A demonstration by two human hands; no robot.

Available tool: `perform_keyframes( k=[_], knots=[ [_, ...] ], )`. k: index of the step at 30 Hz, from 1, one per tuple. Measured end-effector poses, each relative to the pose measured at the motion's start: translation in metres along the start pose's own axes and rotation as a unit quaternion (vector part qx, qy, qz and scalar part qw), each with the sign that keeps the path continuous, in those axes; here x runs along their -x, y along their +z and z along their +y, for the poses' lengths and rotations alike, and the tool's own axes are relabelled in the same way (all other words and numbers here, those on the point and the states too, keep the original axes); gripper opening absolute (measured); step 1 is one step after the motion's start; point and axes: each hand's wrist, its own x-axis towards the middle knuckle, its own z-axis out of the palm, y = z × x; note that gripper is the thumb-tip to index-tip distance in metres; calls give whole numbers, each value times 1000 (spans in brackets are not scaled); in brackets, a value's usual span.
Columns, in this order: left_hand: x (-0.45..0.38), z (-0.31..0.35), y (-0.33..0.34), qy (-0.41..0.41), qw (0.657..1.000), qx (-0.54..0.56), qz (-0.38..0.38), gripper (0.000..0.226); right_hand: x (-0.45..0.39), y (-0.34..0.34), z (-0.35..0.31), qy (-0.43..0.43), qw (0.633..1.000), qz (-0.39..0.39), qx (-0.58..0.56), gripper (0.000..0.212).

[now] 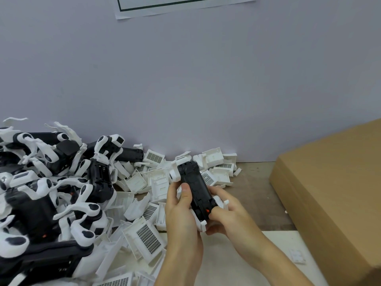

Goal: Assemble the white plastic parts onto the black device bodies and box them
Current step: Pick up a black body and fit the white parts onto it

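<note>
black device body (195,190) held above the worktop (253,188), near centre, long axis running away from the camera. left hand (181,213) in closed grip along its left side, thumb laid on the top face. right hand (228,211) in closed grip at the near end, fingers curled beside an orange spot. white plastic parts (175,172) seated at far and near ends. loose white parts (144,234) heaped just left; pile of assembled devices (47,193) at far left. cardboard box (334,195) at right, well apart.
</note>
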Motion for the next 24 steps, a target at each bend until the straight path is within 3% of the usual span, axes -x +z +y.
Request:
perform_keyframes(
  k=[16,18,21,24],
  knots=[
    [0,-2,1,9,1000,-29,-8,19,1,2,-2,0,998,45,43,30],
    [0,-3,0,14,999,-32,-6,20,1,2,-2,3,999,25,26,31],
    [0,-2,0,14,1000,-21,-5,20,1,0,-1,6,1000,10,2,49],
    [0,-2,1,11,1000,-14,-5,20,0,-1,2,-1,1000,9,1,48]
  ],
)
